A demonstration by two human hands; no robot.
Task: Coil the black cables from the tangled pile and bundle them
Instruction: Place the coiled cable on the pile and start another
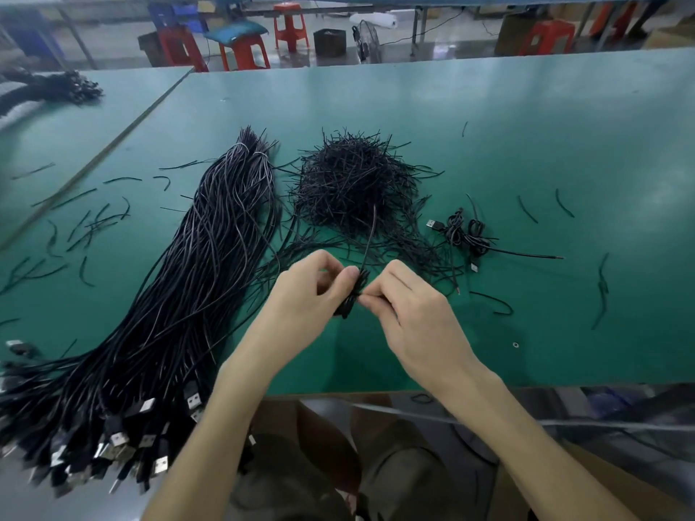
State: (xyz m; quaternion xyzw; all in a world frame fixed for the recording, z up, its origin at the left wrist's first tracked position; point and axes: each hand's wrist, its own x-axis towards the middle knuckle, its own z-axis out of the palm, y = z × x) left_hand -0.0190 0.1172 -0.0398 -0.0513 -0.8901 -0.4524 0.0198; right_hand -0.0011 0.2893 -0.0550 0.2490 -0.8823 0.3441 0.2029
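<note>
A wide green table (526, 126) fills most of the view. A second green table (75, 144) butts against it on the left and carries a dark heap of cables (56, 88) at its far end. Beyond the tables are a grey floor, red plastic stools (289, 26), blue bins (176, 15) and a floor fan (366, 41).

The largest thing on the table is a long sheaf of black cables (195, 276). It runs from the far middle toward the near left corner, where its USB plugs (150, 406) fan out over the table edge. Just to its right is a round pile of short black ties (357, 186). To the right of that pile lie two small coiled cables (466, 235), touching each other, with a plug and a loose tail sticking out. Short black offcuts (90, 223) are scattered on both sides.

Both hands are raised over the near middle of the table, in front of the tie pile. The left hand (301, 295) has its thumb and fingers (349, 274) curled round a small black coil (351, 298) and grips it upright. The right hand (413, 306) has its fingers bent close together and pinches the coil at its middle. A single thin strand (370, 235) rises from the coil toward the pile.
</note>
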